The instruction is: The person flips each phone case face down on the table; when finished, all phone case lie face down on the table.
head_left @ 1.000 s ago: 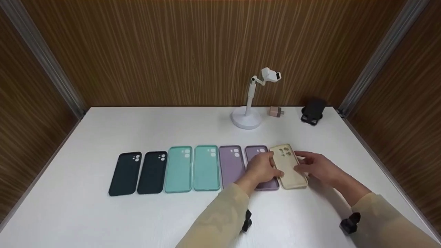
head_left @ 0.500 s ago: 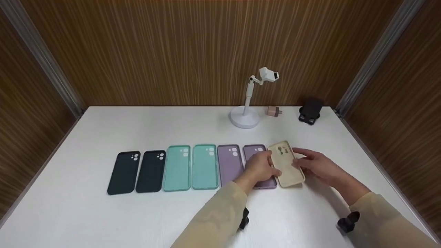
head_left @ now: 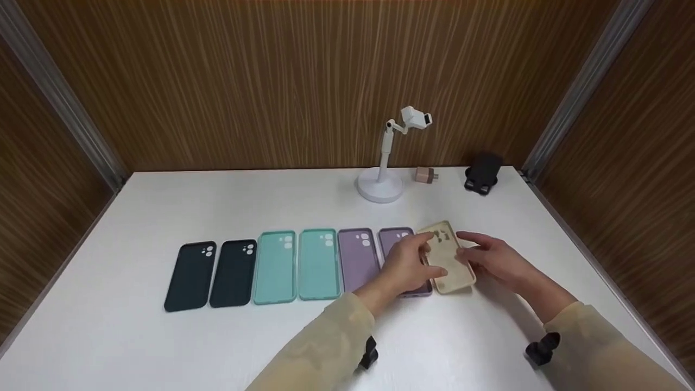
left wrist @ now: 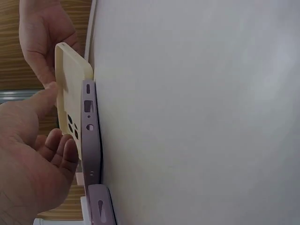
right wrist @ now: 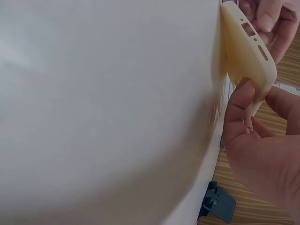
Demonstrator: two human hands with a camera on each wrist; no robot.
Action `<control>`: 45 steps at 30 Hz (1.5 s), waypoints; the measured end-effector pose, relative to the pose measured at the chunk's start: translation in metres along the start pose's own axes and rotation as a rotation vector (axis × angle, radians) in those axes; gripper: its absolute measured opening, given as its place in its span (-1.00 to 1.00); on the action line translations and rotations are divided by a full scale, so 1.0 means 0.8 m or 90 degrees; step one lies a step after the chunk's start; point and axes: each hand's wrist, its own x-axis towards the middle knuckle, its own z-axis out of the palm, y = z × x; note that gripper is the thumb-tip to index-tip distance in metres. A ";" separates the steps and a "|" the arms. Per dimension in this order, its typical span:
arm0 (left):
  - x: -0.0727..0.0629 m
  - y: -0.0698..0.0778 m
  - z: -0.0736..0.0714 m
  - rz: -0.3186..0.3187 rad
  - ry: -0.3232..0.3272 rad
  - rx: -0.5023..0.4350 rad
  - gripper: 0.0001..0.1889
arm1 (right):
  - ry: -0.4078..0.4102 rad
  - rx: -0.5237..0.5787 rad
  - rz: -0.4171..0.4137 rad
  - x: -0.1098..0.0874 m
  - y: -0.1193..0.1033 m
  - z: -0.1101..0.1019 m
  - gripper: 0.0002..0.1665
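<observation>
Head view: left hand (head_left: 403, 266) has loosened, apparently leaving the cream phone case (head_left: 452, 266) beside it to the pinching right hand (head_left: 499, 262).

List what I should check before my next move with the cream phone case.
1. Right hand holding the cream phone case: ok, it pinches the right edge.
2. Left hand gripping firmly: cannot tell; it is at the left edge, but its hold is unclear.
3. Case flat on the table: not ok, it is tilted, right edge raised.
4. Camera cutouts at the far end: ok.
5. Gap to the nearest purple case: cannot tell whether they touch.
6. White stand out of the way: ok, behind the row.
</observation>
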 end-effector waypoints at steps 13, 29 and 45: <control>-0.004 0.019 0.026 -0.121 -0.036 -0.242 -0.03 | 0.005 -0.007 -0.006 0.000 -0.007 0.002 -0.16; -0.009 0.019 0.036 -0.109 -0.016 -0.242 -0.03 | -0.013 0.006 -0.054 -0.005 -0.013 0.006 -0.17; -0.013 0.028 0.030 -0.159 0.027 -0.375 -0.08 | -0.060 0.086 -0.044 -0.006 -0.014 0.013 -0.23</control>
